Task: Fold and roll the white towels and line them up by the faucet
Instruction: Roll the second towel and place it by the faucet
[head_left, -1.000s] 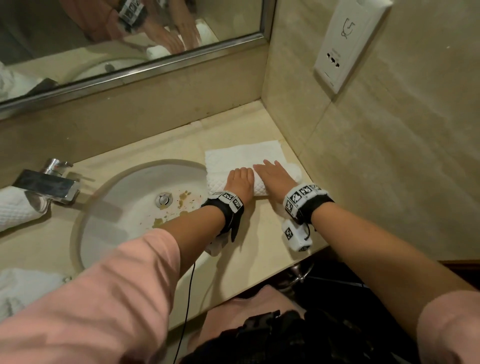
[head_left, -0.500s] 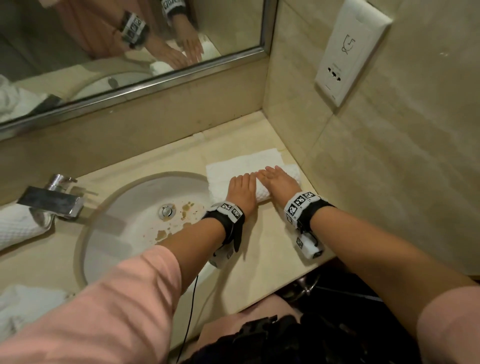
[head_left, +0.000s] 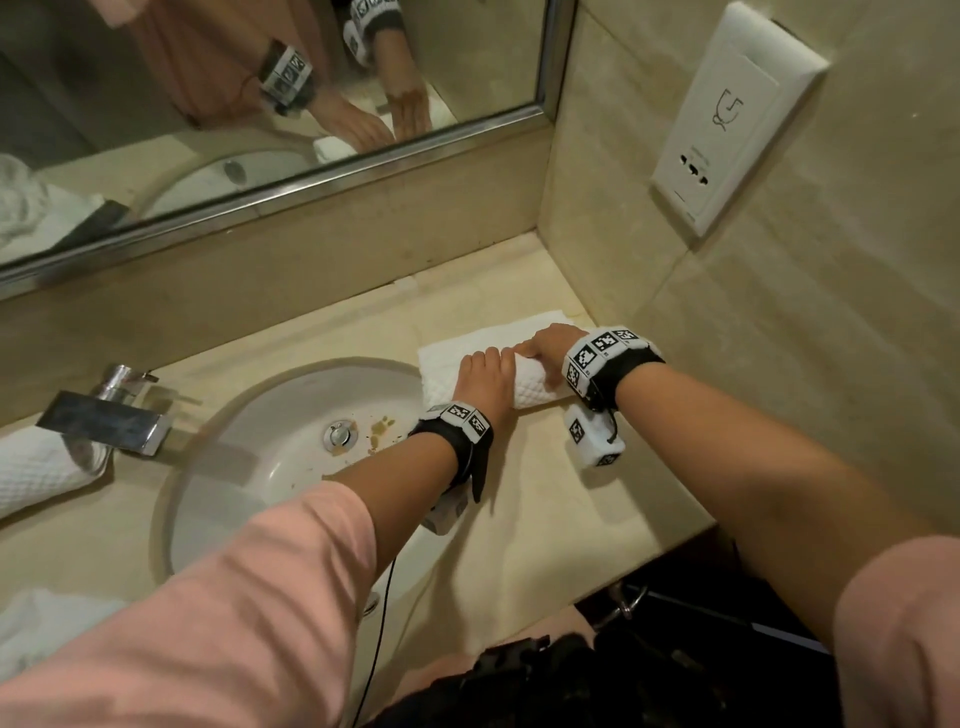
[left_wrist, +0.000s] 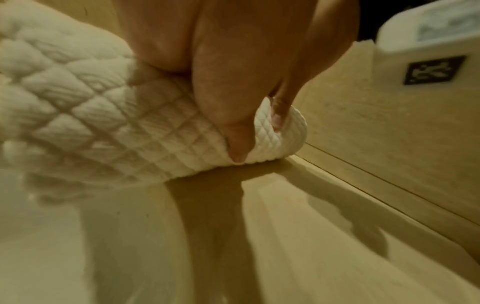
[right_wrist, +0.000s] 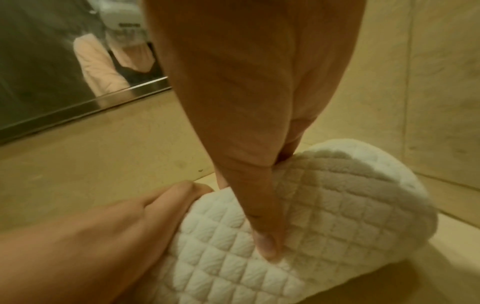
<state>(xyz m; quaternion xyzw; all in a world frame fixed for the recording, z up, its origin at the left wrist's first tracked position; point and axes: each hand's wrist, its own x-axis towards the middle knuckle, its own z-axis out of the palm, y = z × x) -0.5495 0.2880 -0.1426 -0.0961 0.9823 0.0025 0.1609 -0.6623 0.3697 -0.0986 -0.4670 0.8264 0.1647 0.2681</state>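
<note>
A white quilted towel (head_left: 535, 389) lies on the counter right of the sink, partly rolled, with a short flat strip (head_left: 483, 338) left behind the roll. My left hand (head_left: 485, 376) grips the roll's left half and my right hand (head_left: 550, 343) grips its right half. In the left wrist view the left hand (left_wrist: 223, 115) has its thumb on the near side of the towel (left_wrist: 103, 127). In the right wrist view the right hand (right_wrist: 265, 236) curls over the towel (right_wrist: 324, 216), thumb in front. A finished towel roll (head_left: 36, 473) lies beside the faucet (head_left: 104, 421).
The round sink (head_left: 208, 499) with stained basin lies between faucet and hands. A loose white towel (head_left: 31, 623) sits at the lower left. The side wall with a socket plate (head_left: 727, 119) stands close on the right; the mirror (head_left: 260, 78) is behind.
Both hands have rolled the towel away from me toward the back wall. The roll has grown thicker and the flat part behind it has shrunk.
</note>
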